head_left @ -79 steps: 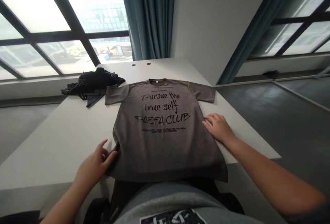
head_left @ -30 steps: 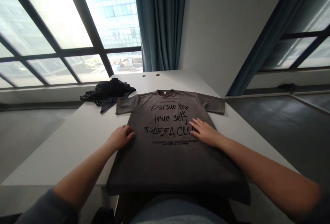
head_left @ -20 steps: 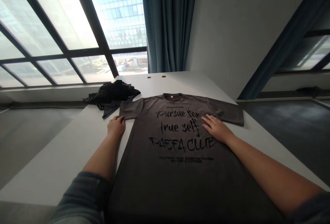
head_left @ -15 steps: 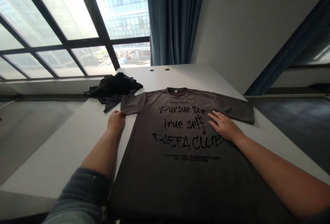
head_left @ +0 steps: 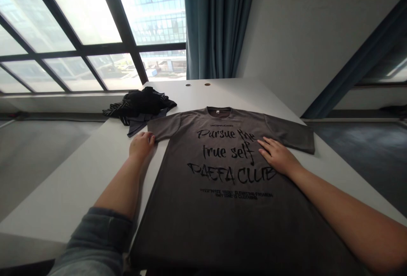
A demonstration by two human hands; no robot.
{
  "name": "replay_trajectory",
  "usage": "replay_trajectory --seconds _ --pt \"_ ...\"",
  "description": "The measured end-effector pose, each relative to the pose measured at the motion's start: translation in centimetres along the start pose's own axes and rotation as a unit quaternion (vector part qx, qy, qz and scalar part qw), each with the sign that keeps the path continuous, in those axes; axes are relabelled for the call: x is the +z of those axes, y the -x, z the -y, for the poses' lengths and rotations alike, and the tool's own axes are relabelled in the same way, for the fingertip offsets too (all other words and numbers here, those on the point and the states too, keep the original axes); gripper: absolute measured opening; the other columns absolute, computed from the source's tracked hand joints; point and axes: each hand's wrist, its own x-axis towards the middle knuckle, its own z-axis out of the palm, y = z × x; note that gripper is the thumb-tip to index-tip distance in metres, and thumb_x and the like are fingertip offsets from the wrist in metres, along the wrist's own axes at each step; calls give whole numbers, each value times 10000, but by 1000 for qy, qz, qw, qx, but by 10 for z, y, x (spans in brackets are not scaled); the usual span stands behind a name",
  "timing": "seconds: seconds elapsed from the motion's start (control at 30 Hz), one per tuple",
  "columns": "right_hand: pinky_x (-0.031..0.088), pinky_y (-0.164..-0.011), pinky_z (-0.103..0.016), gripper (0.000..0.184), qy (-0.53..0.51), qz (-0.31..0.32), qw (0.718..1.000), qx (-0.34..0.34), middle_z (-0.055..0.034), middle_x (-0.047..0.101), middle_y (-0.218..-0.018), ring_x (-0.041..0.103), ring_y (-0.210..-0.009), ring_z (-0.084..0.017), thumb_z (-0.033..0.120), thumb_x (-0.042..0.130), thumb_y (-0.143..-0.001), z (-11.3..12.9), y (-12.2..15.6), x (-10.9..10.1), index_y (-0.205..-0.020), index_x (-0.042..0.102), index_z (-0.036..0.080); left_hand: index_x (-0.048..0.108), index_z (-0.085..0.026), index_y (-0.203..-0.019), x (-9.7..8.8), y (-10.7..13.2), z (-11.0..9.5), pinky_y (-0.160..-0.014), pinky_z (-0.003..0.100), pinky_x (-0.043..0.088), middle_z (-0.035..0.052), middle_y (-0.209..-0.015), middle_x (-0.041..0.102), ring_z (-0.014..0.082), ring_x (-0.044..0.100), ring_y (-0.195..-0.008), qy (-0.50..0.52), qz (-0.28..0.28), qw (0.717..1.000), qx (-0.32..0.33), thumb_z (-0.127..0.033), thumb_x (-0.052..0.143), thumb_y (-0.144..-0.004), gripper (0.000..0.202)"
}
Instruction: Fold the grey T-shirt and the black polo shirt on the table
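A dark grey T-shirt [head_left: 219, 221] with black lettering lies spread face up, its collar pointing away from me. My left hand [head_left: 141, 145] is at the end of the left sleeve, fingers closed on the cuff. Over the chest, at the right end of the lettering, my right hand [head_left: 278, 155] rests flat with its fingers stretched out on the fabric. The right sleeve lies flat beyond that hand.
A heap of black and dark clothes [head_left: 143, 104] lies past the left sleeve on the white table [head_left: 79, 187]. Two round holes are near the table's far end. A blue curtain [head_left: 219, 26] hangs behind, beside large windows [head_left: 152, 9].
My left hand has shifted slightly outward and away from me, pulling the left sleeve's end a little with it. My right hand stays in place on the chest.
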Motion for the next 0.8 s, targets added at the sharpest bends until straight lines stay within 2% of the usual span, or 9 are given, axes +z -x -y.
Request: replay_trajectory --seconds 0.07,0.13,0.27,0.37,0.53,0.63,0.8 --pt "384 -1240 -511 608 3 2 1000 -2 -171 515 -1557 498 -1437 -331 468 373 -1034 0 0 0 -1468 611 116 694 -165 -1335 6 -4 -1 -1113 406 439 135 -1314 695 312 615 -1243 10 -26 999 24 -435 410 -1038 492" --pt "382 -1242 -507 608 6 6 1000 -3 -168 510 -1562 498 -1438 -332 467 373 -1037 0 0 0 -1477 604 117 651 -146 -1399 14 -11 1 -1171 405 396 138 -1414 650 305 564 -1332 19 -24 999 38 -420 376 -1055 520" --pt "380 -1248 -507 602 9 13 1000 0 -160 493 -1579 488 -1451 -329 466 389 -1039 0 1 -1 -1498 585 129 554 -126 -1505 26 -38 8 -1233 394 335 138 -1579 526 276 445 -1478 19 49 997 55 -418 316 -1074 573" --pt "386 -1247 -507 594 9 18 1000 3 -150 493 -1582 486 -1457 -324 466 405 -1034 0 2 -3 -1504 580 147 460 -112 -1578 29 -67 4 -1265 449 285 143 -1686 379 305 325 -1563 -1 93 993 79 -475 309 -1072 641" --pt "382 -1252 -505 602 11 22 1000 5 -138 482 -1592 478 -1464 -322 481 390 -1037 0 3 -4 -1513 572 161 336 -115 -1646 45 -104 -9 -1271 552 244 133 -1740 245 334 231 -1602 -35 181 982 41 -517 267 -1062 712" --pt "377 -1254 -511 603 10 28 1000 10 -130 468 -1605 470 -1470 -328 481 377 -1043 0 4 -5 -1521 567 167 332 -151 -1655 59 -110 -6 -1285 569 200 107 -1745 237 325 226 -1604 -28 170 985 19 -536 265 -1051 719" --pt "365 -1263 -496 611 10 35 999 9 -124 454 -1616 456 -1481 -320 489 372 -1045 0 4 -7 -1528 557 164 422 -259 -1625 66 -108 6 -1254 605 248 76 -1730 299 416 228 -1586 -14 134 991 -16 -669 333 -995 757"
